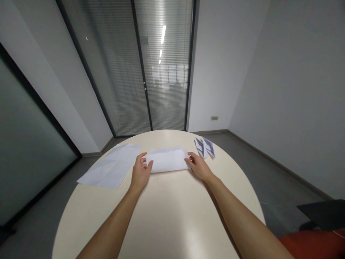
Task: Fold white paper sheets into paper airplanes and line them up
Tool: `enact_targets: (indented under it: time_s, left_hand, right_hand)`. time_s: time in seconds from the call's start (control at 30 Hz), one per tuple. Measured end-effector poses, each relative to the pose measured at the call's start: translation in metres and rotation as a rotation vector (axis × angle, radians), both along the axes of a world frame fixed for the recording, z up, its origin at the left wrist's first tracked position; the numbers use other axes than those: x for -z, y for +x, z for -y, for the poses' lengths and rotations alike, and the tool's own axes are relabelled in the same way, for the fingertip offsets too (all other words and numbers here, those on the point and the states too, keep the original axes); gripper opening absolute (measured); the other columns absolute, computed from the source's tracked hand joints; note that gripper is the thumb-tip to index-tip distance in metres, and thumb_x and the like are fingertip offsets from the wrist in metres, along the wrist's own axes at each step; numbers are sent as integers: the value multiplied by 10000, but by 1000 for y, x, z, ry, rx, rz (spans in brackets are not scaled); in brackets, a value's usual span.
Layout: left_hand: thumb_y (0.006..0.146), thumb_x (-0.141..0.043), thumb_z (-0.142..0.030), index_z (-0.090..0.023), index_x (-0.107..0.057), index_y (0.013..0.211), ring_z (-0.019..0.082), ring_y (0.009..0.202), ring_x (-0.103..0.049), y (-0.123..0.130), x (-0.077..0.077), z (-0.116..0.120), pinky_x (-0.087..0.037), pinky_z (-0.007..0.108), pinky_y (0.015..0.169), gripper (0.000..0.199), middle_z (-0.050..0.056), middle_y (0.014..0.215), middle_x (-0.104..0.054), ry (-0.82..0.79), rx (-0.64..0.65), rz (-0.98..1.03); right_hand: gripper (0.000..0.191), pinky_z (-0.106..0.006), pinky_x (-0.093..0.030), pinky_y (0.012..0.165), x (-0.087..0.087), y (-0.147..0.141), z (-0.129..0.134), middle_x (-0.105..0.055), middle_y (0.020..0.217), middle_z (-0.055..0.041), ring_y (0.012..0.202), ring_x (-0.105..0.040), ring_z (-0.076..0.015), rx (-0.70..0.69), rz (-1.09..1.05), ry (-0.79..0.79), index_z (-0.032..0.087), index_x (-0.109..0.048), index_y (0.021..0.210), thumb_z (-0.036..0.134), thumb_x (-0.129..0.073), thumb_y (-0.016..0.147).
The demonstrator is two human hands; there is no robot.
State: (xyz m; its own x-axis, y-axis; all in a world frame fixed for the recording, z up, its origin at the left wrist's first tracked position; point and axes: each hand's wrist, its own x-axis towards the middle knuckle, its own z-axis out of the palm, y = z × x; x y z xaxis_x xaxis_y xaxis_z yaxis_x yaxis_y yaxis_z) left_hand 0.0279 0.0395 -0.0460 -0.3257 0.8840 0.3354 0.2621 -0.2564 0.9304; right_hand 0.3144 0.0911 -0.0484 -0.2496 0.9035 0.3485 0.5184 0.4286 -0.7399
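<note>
A white sheet of paper (pixel 167 161) lies in front of me, its near part folded over toward the far side, with a strip of the lower layer showing beyond the fold's upper edge. My left hand (pixel 141 170) grips its left end, thumb on top and fingers at the side. At the right end my right hand (pixel 198 166) pinches the same paper between thumb and fingers. The undersides of the fingertips are hidden by the paper.
The round cream table (pixel 167 208) carries loose white sheets (pixel 110 167) on the left. Two folded paper pieces with dark shading (pixel 206 147) stand at the far right. Beyond the table is a glass partition with blinds (pixel 167 100). Something red (pixel 312 244) shows at lower right.
</note>
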Motion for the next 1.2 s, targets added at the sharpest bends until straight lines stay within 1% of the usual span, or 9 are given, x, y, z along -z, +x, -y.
enact_targets:
  time_s: [0.2, 0.3, 0.43, 0.6, 0.73, 0.9, 1.0, 1.1, 1.2]
  left_hand:
    - [834, -691, -401, -205, -542, 1283, 62, 569, -510, 0, -1, 0, -445, 226, 620, 512, 10, 976, -575, 45, -30, -27]
    - [843, -688, -408, -214, -536, 1292, 58, 564, -495, -2, -1, 0, -438, 217, 607, 512, 0, 965, -565, 60, -51, -24]
    - [831, -702, -455, -211, -509, 1316, 81, 581, -548, -1, -2, 0, -447, 226, 582, 577, 14, 970, -584, 39, -77, 2]
    - [821, -714, -444, -208, -419, 1423, 152, 747, -672, 3, -2, 2, -531, 285, 700, 710, 60, 1022, -636, -26, 15, 16]
    - [822, -707, -422, -209, -409, 1444, 159, 739, -672, 1, 2, 1, -530, 291, 713, 722, 34, 958, -648, -40, 4, -37]
    - [823, -686, -451, -188, -461, 1418, 136, 612, -567, -6, 8, -3, -483, 284, 667, 688, -7, 861, -614, -60, -130, -168]
    - [834, -658, -443, -179, -453, 1420, 147, 575, -536, -8, 11, -4, -445, 270, 620, 675, -39, 762, -590, -63, -153, -221]
    - [854, -633, -404, -169, -412, 1444, 167, 594, -570, -10, 14, -4, -431, 265, 614, 672, -44, 720, -598, -91, -147, -281]
    - [867, -634, -360, -170, -408, 1450, 200, 687, -641, -11, 16, -4, -468, 296, 685, 653, 0, 786, -654, -160, -180, -380]
  right_hand:
    - [427, -302, -411, 654, 1, -1, -1, -642, 817, -25, 718, -576, -188, 31, -62, 2, 166, -599, 1247, 478, -505, 972]
    - [446, -298, -415, 655, 2, -3, 0, -629, 818, -16, 723, -572, -184, 15, -64, -7, 164, -578, 1274, 476, -529, 959]
    - [448, -298, -412, 655, 6, -3, -4, -619, 805, -8, 711, -561, -178, -4, -110, 10, 157, -569, 1276, 471, -536, 958]
    - [485, -301, -421, 647, 9, -3, -8, -598, 785, 1, 691, -557, -180, 30, -205, 20, 157, -569, 1282, 503, -557, 942]
    - [516, -297, -428, 640, 7, -4, -7, -586, 778, 7, 682, -560, -177, 15, -255, -1, 168, -546, 1319, 515, -566, 938]
    - [571, -285, -435, 644, 9, -4, -4, -590, 775, 21, 692, -562, -170, -18, -197, -35, 191, -468, 1422, 494, -564, 947]
    - [572, -282, -434, 640, 11, -3, -3, -601, 755, 30, 676, -557, -166, -46, -131, -55, 183, -440, 1445, 455, -551, 954]
    - [548, -284, -444, 662, 11, -2, -3, -634, 771, 20, 692, -576, -166, -48, -77, -60, 176, -459, 1430, 414, -559, 947]
    - [534, -283, -450, 676, 9, -1, -2, -655, 797, 9, 707, -586, -167, -47, -45, -63, 176, -473, 1418, 390, -570, 939]
